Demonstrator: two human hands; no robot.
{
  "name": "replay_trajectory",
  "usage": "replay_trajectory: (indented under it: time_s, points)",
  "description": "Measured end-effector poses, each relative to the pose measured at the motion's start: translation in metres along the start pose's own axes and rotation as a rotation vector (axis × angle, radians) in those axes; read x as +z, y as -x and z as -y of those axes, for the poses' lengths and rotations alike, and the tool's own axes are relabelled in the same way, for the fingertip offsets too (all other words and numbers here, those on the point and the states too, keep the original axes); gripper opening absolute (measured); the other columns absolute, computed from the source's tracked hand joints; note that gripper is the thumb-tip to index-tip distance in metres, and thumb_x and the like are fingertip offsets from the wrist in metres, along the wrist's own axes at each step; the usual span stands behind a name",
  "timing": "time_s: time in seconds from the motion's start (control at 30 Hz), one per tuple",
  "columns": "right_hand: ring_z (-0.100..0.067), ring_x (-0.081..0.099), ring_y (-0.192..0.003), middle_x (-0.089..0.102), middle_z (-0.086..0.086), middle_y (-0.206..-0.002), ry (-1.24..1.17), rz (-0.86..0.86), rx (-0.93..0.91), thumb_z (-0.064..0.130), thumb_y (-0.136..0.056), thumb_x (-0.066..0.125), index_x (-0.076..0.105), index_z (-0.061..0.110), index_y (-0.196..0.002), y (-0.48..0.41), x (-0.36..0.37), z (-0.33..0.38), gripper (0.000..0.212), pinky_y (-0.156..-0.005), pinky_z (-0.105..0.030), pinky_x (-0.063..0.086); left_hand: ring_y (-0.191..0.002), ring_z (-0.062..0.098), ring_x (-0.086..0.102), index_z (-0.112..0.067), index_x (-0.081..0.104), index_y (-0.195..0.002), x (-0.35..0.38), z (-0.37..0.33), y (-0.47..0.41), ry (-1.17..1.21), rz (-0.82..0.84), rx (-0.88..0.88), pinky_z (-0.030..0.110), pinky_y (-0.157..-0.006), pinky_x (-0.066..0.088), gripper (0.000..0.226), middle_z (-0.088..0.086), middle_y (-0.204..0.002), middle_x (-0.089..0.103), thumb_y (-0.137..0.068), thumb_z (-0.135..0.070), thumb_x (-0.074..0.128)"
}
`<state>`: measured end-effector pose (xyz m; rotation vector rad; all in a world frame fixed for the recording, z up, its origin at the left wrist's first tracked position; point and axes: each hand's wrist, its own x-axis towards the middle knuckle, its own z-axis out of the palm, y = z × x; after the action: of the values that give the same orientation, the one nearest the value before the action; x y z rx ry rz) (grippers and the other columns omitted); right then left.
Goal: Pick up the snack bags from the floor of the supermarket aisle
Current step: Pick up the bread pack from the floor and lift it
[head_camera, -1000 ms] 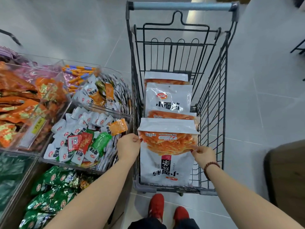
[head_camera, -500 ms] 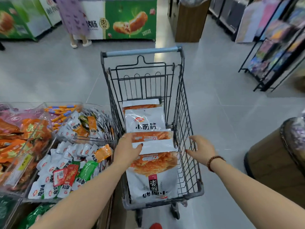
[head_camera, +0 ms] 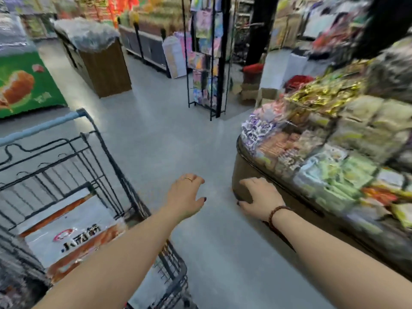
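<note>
Hands hover empty, left hand (head_camera: 186,197) and right hand (head_camera: 260,199) loose-fingered over the grey tiled floor (head_camera: 178,141), likely kept free for another pickup, since the white-and-orange plastic snack bags (head_camera: 66,237) lie in the black wire cart (head_camera: 107,152) (none visible on the floor).

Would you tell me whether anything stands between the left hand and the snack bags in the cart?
Yes: the cart's wire side separates the left hand, out over the floor, from the snack bags.
</note>
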<state>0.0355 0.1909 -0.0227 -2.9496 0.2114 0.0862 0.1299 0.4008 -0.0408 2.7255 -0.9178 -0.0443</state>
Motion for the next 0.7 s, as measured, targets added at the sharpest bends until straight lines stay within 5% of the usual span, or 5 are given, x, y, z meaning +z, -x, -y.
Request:
replay_trajectory:
  time_s: [0.37,0.47,0.7]
  points:
    - [-0.024,0.032,-0.136,0.039,-0.001,-0.145,-0.002,-0.083,0.451,0.049,-0.087,0.055,0.034,0.023,-0.142,0.138,-0.041,-0.236,0.064,-0.110,-0.038,0.032,-0.124,0.024,0.042,-0.019,0.048,-0.131,0.060,-0.262,-0.103,-0.067,0.063,0.532,0.036,-0.096,0.043,0.052,0.002,-0.131,0.049,-0.086,-0.043,0.060]
    - [-0.022,0.042,-0.127,0.047,-0.001,-0.138,0.000,-0.105,0.584,0.047,-0.088,0.055,0.039,0.023,-0.138,0.184,-0.051,-0.294,0.058,-0.101,-0.036,0.040,-0.129,0.024,0.039,-0.019,0.045,-0.136,0.079,-0.342,-0.115,-0.043,0.096,0.645,0.038,-0.102,0.041,0.054,0.003,-0.137,0.045,-0.088,-0.041,0.058]
    - [-0.023,0.045,-0.124,0.049,-0.001,-0.133,-0.055,-0.180,0.992,0.050,-0.085,0.057,0.038,0.024,-0.139,0.336,-0.045,-0.365,0.063,-0.100,-0.038,0.042,-0.126,0.024,0.042,-0.020,0.046,-0.133,0.132,-0.507,-0.099,-0.041,0.217,1.002,0.037,-0.095,0.045,0.052,0.003,-0.134,0.047,-0.086,-0.038,0.059]
